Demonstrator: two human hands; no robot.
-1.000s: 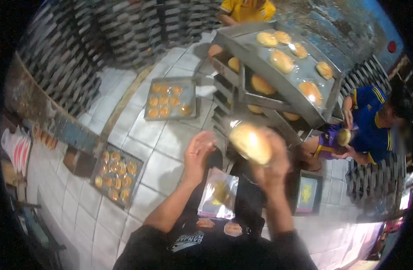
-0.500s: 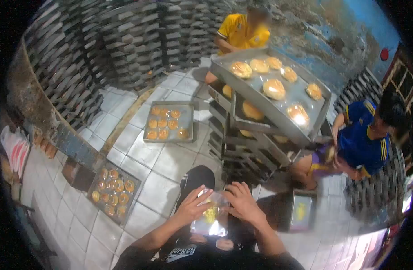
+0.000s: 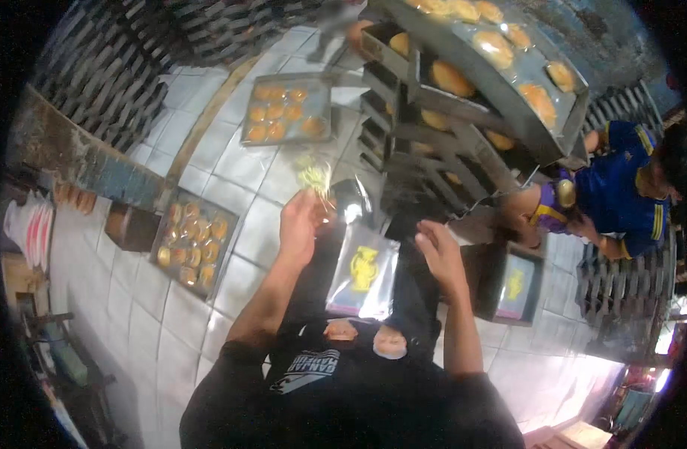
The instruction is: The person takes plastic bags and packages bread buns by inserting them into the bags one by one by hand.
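My left hand [image 3: 302,223] is closed on a clear plastic bag [image 3: 313,173] with yellow-green print, held up in front of my left knee. The bag is crumpled and blurred; whether it contains anything cannot be told. A flat stack of clear plastic bags [image 3: 364,271] with a yellow printed figure lies across my dark-clothed lap. To the right of that stack, my right hand [image 3: 437,253] is raised with its fingers apart and nothing in them. Two pale rounded shapes [image 3: 390,342] show between the stack and my shirt; I cannot make out what they are.
A tray of wrapped buns [image 3: 324,123] lies on the tiled floor ahead, another bun tray [image 3: 227,258] at left. Tall stacked trays [image 3: 500,112] lean ahead right. A co-worker in blue [image 3: 612,198] sits beyond a box with bags [image 3: 517,284].
My left hand has moved up and left from the stack, carrying a bag. The right hand has come away to the right. My view has tilted down; the person in yellow is mostly out of frame.
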